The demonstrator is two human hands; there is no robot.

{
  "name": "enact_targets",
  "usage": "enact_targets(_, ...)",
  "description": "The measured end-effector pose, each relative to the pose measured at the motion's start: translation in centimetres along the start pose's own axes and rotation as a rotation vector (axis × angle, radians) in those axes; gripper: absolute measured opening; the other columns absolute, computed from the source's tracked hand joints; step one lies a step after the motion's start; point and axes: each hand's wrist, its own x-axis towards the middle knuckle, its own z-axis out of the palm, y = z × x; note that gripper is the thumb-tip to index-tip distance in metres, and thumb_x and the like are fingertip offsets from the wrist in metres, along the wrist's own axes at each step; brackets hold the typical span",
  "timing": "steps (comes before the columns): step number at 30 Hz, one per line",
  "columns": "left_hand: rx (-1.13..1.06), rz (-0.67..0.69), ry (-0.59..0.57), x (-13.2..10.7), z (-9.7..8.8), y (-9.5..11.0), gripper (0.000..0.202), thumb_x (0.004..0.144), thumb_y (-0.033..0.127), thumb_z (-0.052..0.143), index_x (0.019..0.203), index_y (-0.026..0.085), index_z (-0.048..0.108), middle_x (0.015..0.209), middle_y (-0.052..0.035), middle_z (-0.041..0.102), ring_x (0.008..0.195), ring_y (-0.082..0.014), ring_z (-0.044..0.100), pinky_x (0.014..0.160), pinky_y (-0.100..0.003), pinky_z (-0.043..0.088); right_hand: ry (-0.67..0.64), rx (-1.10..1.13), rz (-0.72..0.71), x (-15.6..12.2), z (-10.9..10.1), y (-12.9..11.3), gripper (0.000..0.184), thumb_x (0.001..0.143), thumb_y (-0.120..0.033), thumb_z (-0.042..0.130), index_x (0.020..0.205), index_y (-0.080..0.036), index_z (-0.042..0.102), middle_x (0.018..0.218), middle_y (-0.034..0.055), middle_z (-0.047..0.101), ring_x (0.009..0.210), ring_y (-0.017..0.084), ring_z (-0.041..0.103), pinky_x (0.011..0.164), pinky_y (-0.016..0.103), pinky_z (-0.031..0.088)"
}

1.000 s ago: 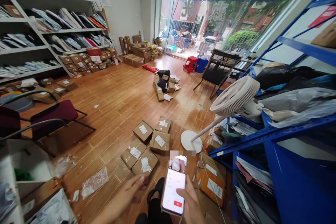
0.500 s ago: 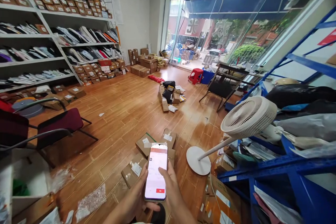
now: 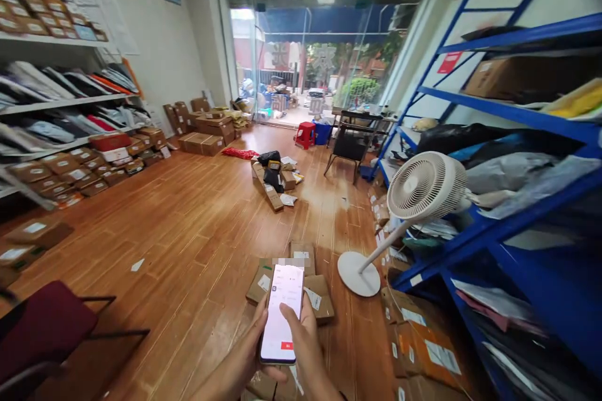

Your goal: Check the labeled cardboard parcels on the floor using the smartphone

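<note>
A smartphone (image 3: 281, 316) with a lit, mostly white screen and a red button near its lower edge is held upright between both hands at the bottom middle. My left hand (image 3: 249, 341) grips its left side, some fingers passing beneath it. My right hand (image 3: 303, 338) wraps the right side, with the thumb over the middle of the screen. Beyond and under the phone, several taped cardboard boxes (image 3: 322, 301) with white labels lie on the wooden floor, partly hidden by phone and hands.
To the right a white fan (image 3: 423, 188) stands before blue shelving (image 3: 527, 225) loaded with bags. Farther ahead lies a pile of parcels (image 3: 270, 185). A dark red chair (image 3: 44, 332) is at lower left, white shelves (image 3: 70, 100) beyond it. Glass doors (image 3: 301, 62) close the far end.
My view has turned to the right, so the shelves and chair slide left and more blue shelving shows. The phone stays in both hands; its screen content differs slightly and the right thumb has shifted a little.
</note>
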Motion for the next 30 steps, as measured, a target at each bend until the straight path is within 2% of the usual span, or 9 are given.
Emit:
enact_targets(2, 0.077, -0.050, -0.036, -1.0, -2.7, 2.3, 0.083, 0.079, 0.065, 0.052, 0.148, 0.034, 0.016, 0.142, -0.0078, 0.048, 0.104, -0.0280, 0.063, 0.048, -0.024, 0.055, 0.062, 0.045, -0.016, -0.5, 3.0, 1.5, 0.060, 0.067, -0.045, 0.074, 0.116, -0.021, 0.049, 0.106, 0.0062, 0.072, 0.090, 0.025, 0.066, 0.076, 0.033, 0.053)
enact_targets(5, 0.112, -0.129, -0.088, -2.5, -5.5, 4.5, 0.086, 0.081, 0.065, 0.049, 0.149, 0.032, 0.008, 0.141, -0.0082, 0.049, 0.102, -0.0269, 0.063, 0.047, -0.024, 0.054, 0.115, 0.100, -0.004, -1.8, 6.1, 2.8, 0.056, 0.069, -0.045, 0.068, 0.116, -0.022, 0.051, 0.107, 0.0047, 0.073, 0.094, 0.024, 0.066, 0.076, 0.031, 0.053)
enact_targets(10, 0.046, -0.150, -0.222, -3.7, -7.8, 5.1, 0.084, 0.082, 0.064, 0.047, 0.149, 0.029, 0.011, 0.142, -0.0081, 0.048, 0.111, -0.0279, 0.058, 0.050, -0.023, 0.054, 0.159, 0.112, -0.035, -4.3, 7.8, 3.0, 0.060, 0.066, -0.042, 0.063, 0.120, -0.018, 0.051, 0.113, 0.0072, 0.072, 0.095, 0.024, 0.067, 0.074, 0.030, 0.054)
enact_targets(12, 0.033, -0.145, -0.253, -3.9, -8.3, 5.2, 0.083, 0.083, 0.062, 0.048, 0.149, 0.029, 0.011, 0.141, -0.0076, 0.048, 0.112, -0.0268, 0.057, 0.057, -0.025, 0.056, 0.158, 0.101, -0.068, -5.0, 7.8, 3.1, 0.066, 0.064, -0.038, 0.063, 0.125, -0.017, 0.048, 0.121, 0.0084, 0.068, 0.101, 0.027, 0.065, 0.077, 0.032, 0.054)
enact_targets(14, 0.048, -0.171, -0.274, -4.4, -8.5, 5.4, 0.082, 0.084, 0.056, 0.051, 0.149, 0.030, 0.007, 0.137, -0.0086, 0.052, 0.100, -0.0242, 0.061, 0.059, -0.028, 0.057, 0.133, 0.092, -0.096, -5.6, 7.8, 3.4, 0.070, 0.064, -0.033, 0.063, 0.130, -0.018, 0.045, 0.123, 0.0090, 0.067, 0.103, 0.029, 0.065, 0.076, 0.035, 0.054)
enact_targets(17, 0.124, -0.208, -0.265, -5.1, -8.6, 5.8, 0.092, 0.082, 0.040, 0.059, 0.149, 0.029, -0.002, 0.122, -0.0103, 0.061, 0.077, -0.0193, 0.064, 0.049, -0.026, 0.055, 0.089, 0.090, -0.136, -6.3, 8.0, 3.7, 0.067, 0.066, -0.028, 0.060, 0.131, -0.019, 0.046, 0.118, 0.0087, 0.070, 0.097, 0.028, 0.067, 0.074, 0.036, 0.054)
enact_targets(21, 0.199, -0.187, -0.230, -5.8, -8.5, 5.8, 0.098, 0.079, 0.032, 0.064, 0.149, 0.028, -0.004, 0.110, -0.0087, 0.065, 0.065, -0.0153, 0.062, 0.042, -0.022, 0.052, 0.069, 0.122, -0.187, -7.6, 9.0, 3.5, 0.064, 0.068, -0.025, 0.057, 0.131, -0.022, 0.047, 0.117, 0.0064, 0.070, 0.102, 0.027, 0.065, 0.084, 0.038, 0.052)
enact_targets(26, 0.106, -0.204, -0.318, -5.9, -9.0, 5.5, 0.094, 0.077, 0.022, 0.057, 0.149, 0.030, -0.002, 0.115, -0.0096, 0.063, 0.067, -0.0161, 0.062, 0.040, -0.023, 0.053, 0.050, 0.170, -0.168, -8.9, 9.9, 2.9, 0.066, 0.067, -0.022, 0.060, 0.131, -0.022, 0.045, 0.108, 0.0048, 0.072, 0.093, 0.024, 0.067, 0.076, 0.033, 0.052)
enact_targets(30, -0.038, -0.275, -0.436, -5.8, -9.5, 5.6, 0.097, 0.066, 0.012, 0.046, 0.150, 0.028, -0.001, 0.122, -0.0103, 0.060, 0.076, -0.0201, 0.065, 0.045, -0.028, 0.057, 0.029, 0.164, -0.176, -9.2, 9.4, 2.9, 0.069, 0.065, -0.021, 0.057, 0.133, -0.020, 0.041, 0.111, 0.0062, 0.071, 0.091, 0.024, 0.066, 0.078, 0.034, 0.050)
